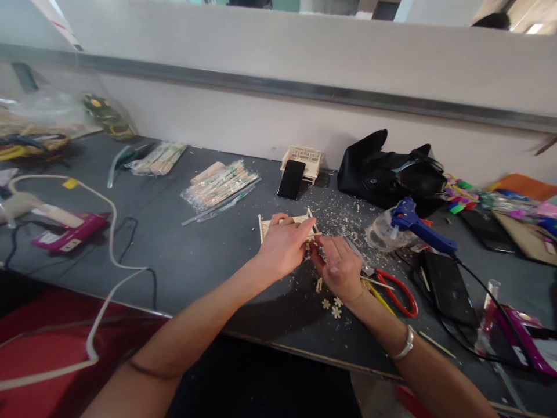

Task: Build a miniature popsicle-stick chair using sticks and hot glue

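Observation:
My left hand (282, 245) rests on a small pale wooden frame (266, 223) built of thin sticks, fingers curled over its near edge. My right hand (338, 268) meets it from the right, fingertips pinching a small wooden piece against the frame. Wood shavings (343, 212) lie scattered behind both hands. Small wooden flower cutouts (333, 306) lie on the dark table (204, 261) just below my right wrist, which wears a silver bracelet.
Red-handled cutters (398, 293) and a blue glue gun (415, 226) lie right of my hands. A black phone (291, 179) leans on a finished wooden bench model (304, 158), next to a black bag (387, 171). Stick packets (220, 184) and cables (108, 232) lie left.

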The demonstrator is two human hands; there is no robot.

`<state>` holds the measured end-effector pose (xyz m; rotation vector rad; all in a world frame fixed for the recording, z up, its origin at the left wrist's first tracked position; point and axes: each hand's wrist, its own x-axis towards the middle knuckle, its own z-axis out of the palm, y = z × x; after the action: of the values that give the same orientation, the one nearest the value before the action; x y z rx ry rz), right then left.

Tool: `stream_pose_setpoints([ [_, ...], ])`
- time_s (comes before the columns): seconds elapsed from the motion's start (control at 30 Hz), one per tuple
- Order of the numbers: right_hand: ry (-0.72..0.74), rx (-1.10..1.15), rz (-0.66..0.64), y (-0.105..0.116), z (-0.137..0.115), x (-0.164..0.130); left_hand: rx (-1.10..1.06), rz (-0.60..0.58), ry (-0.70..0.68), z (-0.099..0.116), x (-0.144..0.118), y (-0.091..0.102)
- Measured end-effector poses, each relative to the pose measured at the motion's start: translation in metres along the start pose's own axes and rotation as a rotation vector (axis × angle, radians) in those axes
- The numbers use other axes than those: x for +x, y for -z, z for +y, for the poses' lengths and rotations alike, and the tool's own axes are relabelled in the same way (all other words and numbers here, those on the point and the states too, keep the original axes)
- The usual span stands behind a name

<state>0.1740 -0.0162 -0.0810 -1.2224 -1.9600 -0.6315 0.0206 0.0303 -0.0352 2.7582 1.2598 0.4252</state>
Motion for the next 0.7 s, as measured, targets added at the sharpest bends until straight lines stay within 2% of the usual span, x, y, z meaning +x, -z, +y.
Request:
stream_pose_setpoints([
  [0.7,-0.002,0.02,-0.009,0.0014,0.0033,0.0008,-0.03,0.02,-0.003,-0.0003,-0.0013,-0.0015],
])
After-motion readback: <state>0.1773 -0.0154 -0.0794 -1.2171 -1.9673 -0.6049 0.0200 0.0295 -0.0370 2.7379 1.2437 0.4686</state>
